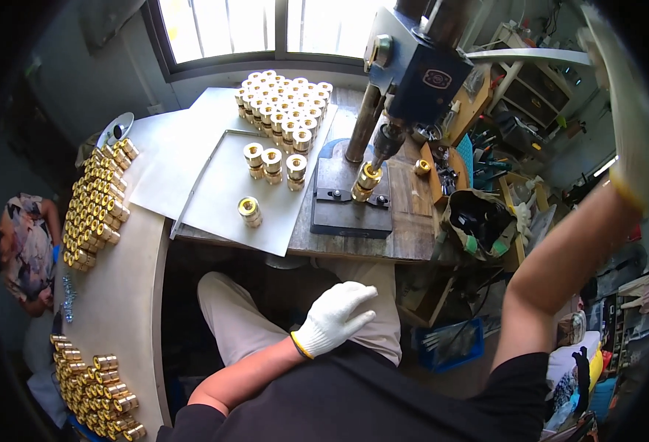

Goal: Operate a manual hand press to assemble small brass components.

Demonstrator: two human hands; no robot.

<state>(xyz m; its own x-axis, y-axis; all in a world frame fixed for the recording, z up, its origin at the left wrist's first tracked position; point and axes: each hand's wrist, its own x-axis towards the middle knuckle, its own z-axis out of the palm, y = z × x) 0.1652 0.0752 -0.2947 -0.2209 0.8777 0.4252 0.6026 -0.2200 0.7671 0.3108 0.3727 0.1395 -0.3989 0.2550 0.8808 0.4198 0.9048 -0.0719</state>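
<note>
My left hand (335,318), in a white knit glove, hovers over my lap with thumb and fingers apart, holding nothing. My right arm reaches up to the far right, where my right hand (625,110), gloved and blurred, closes round the end of a pale curved lever (534,55). That lever comes from a dark blue bench press (429,79). Beneath its spindle (388,140), a brass fitting (366,183) stands upright on the black base (350,221), touching the tool's tip. The fingers of my right hand are partly smeared by motion.
Several brass fittings (284,110) stand in rows on a pale sheet (217,191); a few stand nearer. More brass fittings (96,202) are stacked on the left table (122,295), with a person (30,243) beyond. A wooden tray (449,173) and a cloth bag (479,221) are right of the press.
</note>
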